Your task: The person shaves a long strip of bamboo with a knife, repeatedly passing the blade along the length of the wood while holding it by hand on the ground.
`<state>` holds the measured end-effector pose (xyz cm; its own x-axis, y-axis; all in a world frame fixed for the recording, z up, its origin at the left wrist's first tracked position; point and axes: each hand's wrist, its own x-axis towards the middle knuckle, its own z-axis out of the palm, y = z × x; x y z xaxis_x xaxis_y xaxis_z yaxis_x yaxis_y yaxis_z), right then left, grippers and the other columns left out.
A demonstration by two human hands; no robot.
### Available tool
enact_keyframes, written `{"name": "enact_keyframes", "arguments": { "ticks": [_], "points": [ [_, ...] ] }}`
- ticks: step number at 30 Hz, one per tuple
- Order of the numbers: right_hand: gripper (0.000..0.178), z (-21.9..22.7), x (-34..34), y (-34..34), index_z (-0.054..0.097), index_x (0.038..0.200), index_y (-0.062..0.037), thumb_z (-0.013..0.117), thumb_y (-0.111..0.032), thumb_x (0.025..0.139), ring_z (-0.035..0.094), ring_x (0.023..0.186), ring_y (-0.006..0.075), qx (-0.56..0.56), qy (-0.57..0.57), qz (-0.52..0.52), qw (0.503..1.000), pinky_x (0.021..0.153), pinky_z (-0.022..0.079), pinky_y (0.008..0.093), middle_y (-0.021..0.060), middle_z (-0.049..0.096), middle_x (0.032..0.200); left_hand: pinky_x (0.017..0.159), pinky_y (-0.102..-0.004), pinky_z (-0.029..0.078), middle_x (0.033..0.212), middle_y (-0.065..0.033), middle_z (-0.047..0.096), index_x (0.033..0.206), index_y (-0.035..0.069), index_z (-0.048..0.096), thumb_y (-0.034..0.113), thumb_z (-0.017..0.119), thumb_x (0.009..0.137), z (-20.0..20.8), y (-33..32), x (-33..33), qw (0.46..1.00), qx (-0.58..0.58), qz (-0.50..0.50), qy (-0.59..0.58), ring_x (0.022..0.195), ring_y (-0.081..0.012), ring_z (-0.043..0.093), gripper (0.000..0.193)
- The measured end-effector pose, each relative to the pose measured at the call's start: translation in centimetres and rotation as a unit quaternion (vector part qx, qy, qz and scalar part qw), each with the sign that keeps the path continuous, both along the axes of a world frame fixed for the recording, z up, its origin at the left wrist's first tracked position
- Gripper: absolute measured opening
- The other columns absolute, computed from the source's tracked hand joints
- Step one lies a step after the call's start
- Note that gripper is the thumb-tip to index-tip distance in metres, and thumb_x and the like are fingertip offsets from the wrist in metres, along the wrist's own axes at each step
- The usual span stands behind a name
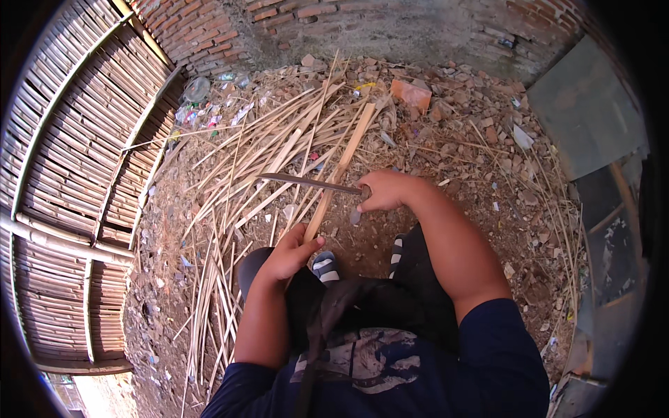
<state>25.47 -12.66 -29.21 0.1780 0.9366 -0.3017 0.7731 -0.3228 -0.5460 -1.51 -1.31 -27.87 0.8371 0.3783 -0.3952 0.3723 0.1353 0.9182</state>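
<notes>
Over littered ground, left hand point(289, 252) fingers grip a bamboo strip point(339, 171); right hand point(387, 190) fingers clasp a knife point(306, 182) across it.

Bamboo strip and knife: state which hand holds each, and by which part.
The left hand grips the bamboo strip at its near end. The right hand holds the knife by its handle end, blade lying across the strip.

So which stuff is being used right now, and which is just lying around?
In use:
left hand gripping the bamboo stick
right hand holding the knife against that stick

Lying about:
pile of bamboo strips
orange brick
rubble
plastic litter
woven bamboo panel
</notes>
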Motion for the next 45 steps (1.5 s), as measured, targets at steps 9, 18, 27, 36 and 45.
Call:
{"name": "enact_keyframes", "arguments": {
  "ticks": [9, 18, 27, 36, 45],
  "points": [
    [0.059, -0.8, 2.4, 0.5, 0.063, 0.121, 0.0016, 0.08, -0.038, 0.08, 0.067, 0.062, 0.0207, -0.067, 0.169, -0.064, 0.981, 0.054, 0.052, 0.0336, 0.0124, 0.07, 0.084, 0.052, -0.0228, 0.028, 0.072, 0.0055, 0.044, 0.104, 0.007, 0.053, 0.027, 0.072, 0.092, -0.3, 0.3, -0.1, 1.0, 0.017, -0.003, 0.003, 0.058, -0.0057, 0.038, 0.03],
    [0.065, -2.4, 0.3, 0.4, 0.061, 0.127, 0.0017, 0.08, -0.039, 0.08, 0.066, 0.063, 0.0213, 0.049, -0.017, 0.039, 0.998, 0.057, 0.053, 0.0355, 0.0141, 0.068, 0.085, 0.051, -0.0233, 0.028, 0.073, 0.0054, 0.045, 0.105, 0.006, 0.053, 0.025, 0.071, 0.093, -0.4, 0.3, -0.1, 1.0, 0.0, -0.004, -0.003, 0.058, -0.0056, 0.037, 0.029],
    [0.058, -0.5, 2.2, 0.4, 0.064, 0.121, -0.0003, 0.08, -0.038, 0.079, 0.066, 0.063, 0.0206, -0.04, 0.151, -0.092, 0.983, 0.056, 0.052, 0.0349, 0.0128, 0.068, 0.083, 0.051, -0.0234, 0.028, 0.073, 0.0052, 0.045, 0.102, 0.007, 0.052, 0.025, 0.071, 0.092, -0.6, 0.5, -0.2, 1.0, 0.01, -0.004, -0.002, 0.058, -0.0058, 0.037, 0.028],
    [0.066, -1.0, 0.2, 0.4, 0.062, 0.128, 0.0006, 0.079, -0.037, 0.077, 0.07, 0.078, 0.0308, 0.017, 0.009, 0.002, 1.0, 0.066, 0.057, 0.0403, 0.0197, 0.07, 0.097, 0.051, -0.0239, 0.028, 0.072, 0.0056, 0.043, 0.099, 0.008, 0.052, 0.027, 0.072, 0.092, -1.2, 0.9, -0.4, 1.0, 0.006, -0.012, 0.002, 0.058, -0.0056, 0.036, 0.028],
    [0.051, 0.0, 1.9, -0.1, 0.068, 0.113, -0.0006, 0.08, -0.035, 0.078, 0.066, 0.066, 0.0224, -0.041, 0.145, -0.088, 0.985, 0.061, 0.053, 0.0368, 0.0118, 0.068, 0.081, 0.051, -0.024, 0.029, 0.071, 0.0055, 0.044, 0.098, 0.008, 0.052, 0.029, 0.071, 0.093, -1.0, 0.7, -0.3, 1.0, 0.027, -0.01, 0.009, 0.058, -0.0061, 0.037, 0.03]
  ]
}}
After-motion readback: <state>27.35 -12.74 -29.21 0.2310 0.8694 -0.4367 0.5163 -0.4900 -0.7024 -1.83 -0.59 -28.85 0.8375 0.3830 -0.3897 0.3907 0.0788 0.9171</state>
